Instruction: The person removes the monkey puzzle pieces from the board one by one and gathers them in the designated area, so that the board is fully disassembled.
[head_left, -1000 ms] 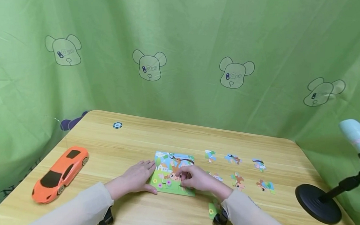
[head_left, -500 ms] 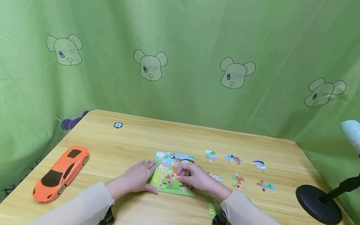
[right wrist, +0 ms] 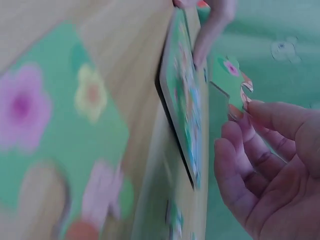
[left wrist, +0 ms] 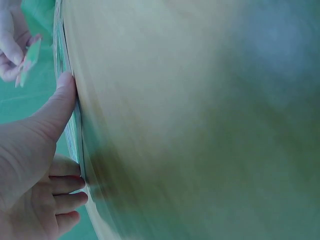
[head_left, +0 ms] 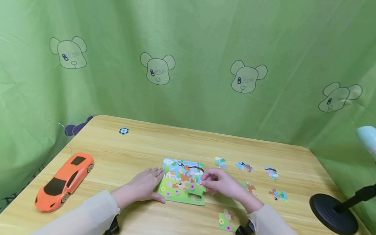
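Observation:
A square picture puzzle board (head_left: 169,185) with a brown animal and flowers lies on the wooden table. My left hand (head_left: 144,184) rests along its left edge, fingers straight; the left wrist view shows the thumb (left wrist: 62,97) and fingertips against that edge. Over the board's lower right corner, my right hand (head_left: 221,185) pinches a green puzzle piece (head_left: 196,189) with a pink flower. In the right wrist view this puzzle piece (right wrist: 225,72) sits between thumb and fingertips, raised off the board. Right of the board lies a loose green corner piece (head_left: 225,221) with flowers.
Several more loose puzzle pieces (head_left: 244,166) lie in rows at the right, one partly behind the right hand. An orange toy car (head_left: 64,182) stands at the left. A poker chip (head_left: 124,131) lies at the back. A black round-based stand (head_left: 333,214) is at the right edge.
My right hand has moved right across the board with the pinched green piece, uncovering the animal's face and the loose corner piece. The left hand has stayed in place.

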### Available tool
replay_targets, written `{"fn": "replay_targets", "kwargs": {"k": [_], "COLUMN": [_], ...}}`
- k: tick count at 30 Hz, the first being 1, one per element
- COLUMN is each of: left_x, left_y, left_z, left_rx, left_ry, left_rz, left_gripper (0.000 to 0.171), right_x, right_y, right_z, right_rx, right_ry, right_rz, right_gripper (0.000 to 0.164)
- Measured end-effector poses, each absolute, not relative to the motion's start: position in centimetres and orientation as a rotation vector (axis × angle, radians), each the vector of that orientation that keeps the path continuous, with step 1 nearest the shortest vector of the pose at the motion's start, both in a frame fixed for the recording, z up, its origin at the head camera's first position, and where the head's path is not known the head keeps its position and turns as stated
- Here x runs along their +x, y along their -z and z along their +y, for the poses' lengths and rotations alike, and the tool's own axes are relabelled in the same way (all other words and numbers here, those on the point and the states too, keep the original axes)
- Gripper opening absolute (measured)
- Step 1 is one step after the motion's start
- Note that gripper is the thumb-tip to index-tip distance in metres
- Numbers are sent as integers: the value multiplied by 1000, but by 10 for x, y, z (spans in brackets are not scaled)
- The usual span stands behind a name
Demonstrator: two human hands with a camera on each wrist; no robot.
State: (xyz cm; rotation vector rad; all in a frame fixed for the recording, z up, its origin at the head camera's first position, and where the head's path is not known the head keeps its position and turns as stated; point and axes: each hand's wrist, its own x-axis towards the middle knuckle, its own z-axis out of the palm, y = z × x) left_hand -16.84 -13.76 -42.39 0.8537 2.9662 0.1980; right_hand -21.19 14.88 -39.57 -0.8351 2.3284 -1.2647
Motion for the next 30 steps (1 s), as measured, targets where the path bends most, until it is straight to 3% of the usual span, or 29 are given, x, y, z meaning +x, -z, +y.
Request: {"fn": "replay_targets", "kwargs": {"k": [10,30], "left_x": [-167,-167], "left_y": [423,422], "left_z": [-137,-136], "left_rx": [849,856], "left_ry": [-193,-186], "left_rz": [2965,2965], "left_gripper": [95,95], "right_x": [-204,-196], "right_y": [389,410], "right_z": [214,317], "right_rx": [-692,-703], "right_ry": [1321,1208], "right_rz": [2254,2048], "right_gripper": [16,12]}}
